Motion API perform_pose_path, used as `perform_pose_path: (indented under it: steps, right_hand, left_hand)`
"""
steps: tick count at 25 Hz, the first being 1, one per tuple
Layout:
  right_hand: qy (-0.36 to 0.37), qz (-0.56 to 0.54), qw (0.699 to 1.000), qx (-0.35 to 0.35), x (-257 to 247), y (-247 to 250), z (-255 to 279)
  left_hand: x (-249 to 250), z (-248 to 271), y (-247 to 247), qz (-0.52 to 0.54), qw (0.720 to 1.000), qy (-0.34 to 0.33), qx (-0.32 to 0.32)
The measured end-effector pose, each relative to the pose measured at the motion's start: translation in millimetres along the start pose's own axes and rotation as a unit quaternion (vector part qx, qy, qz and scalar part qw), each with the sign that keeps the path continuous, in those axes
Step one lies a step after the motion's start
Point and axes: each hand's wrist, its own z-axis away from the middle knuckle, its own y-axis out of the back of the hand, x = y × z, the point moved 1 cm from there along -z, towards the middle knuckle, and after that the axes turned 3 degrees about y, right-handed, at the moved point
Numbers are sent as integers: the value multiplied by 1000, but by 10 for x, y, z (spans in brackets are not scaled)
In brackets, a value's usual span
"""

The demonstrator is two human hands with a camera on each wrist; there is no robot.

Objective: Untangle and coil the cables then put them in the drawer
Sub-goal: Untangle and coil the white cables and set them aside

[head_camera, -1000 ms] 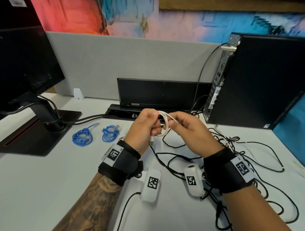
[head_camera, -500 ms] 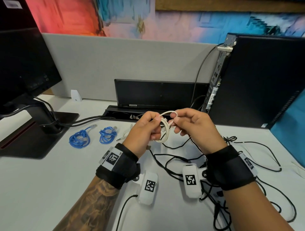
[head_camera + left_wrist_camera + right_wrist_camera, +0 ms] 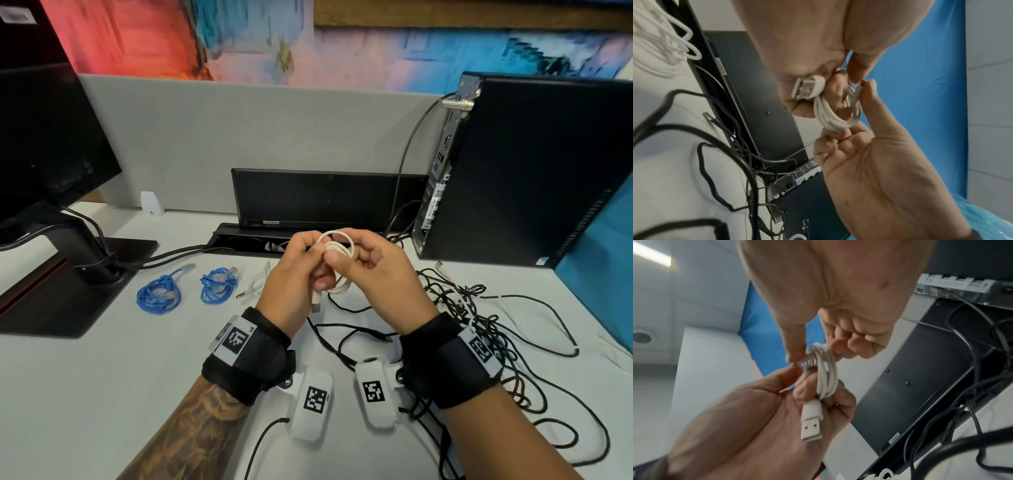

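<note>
A white USB cable is wound into a small coil held above the desk between both hands. My left hand grips the coil's lower side, and the USB plug sticks out below its fingers. My right hand pinches the coil's top with thumb and forefinger. The left wrist view shows the coil and plug in my curled fingers. In the right wrist view the coil is upright, with the plug pointing down. No drawer is in view.
Two coiled blue cables and a loose white cable lie on the desk to the left. A tangle of black cables spreads at the right. A monitor stand, dock and computer tower line the back.
The hands have closed together and lifted the white coil a little. The loose loop seen earlier is now drawn tighter into the coil.
</note>
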Motion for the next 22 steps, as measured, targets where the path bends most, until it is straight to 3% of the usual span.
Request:
perform_pose_path:
  steps: [2,6,10,14,18,22]
  right_hand:
    - [2,1,1000,32,12,27,-1]
    - [-10,-1,1000,27,-26,45,1]
    - [17,80,996,37,-53,113,-5]
    - [62,106,992,-11,-51,136,4]
    - [29,86,995,-46,-64,133,4]
    - [-5,76,997,-29,-70,112,-11]
  left_hand:
    - [3,10,-54,32,999,8,-24]
    - [-37,26,-36,-47,998,-19,-40]
    - [-8,19,0,-114,993,-22,-16]
    - [-29,5,51,-162,986,-26,17]
    - [-35,20,45,-204,977,-23,54]
    - [17,57,-3,-254,965,-44,49]
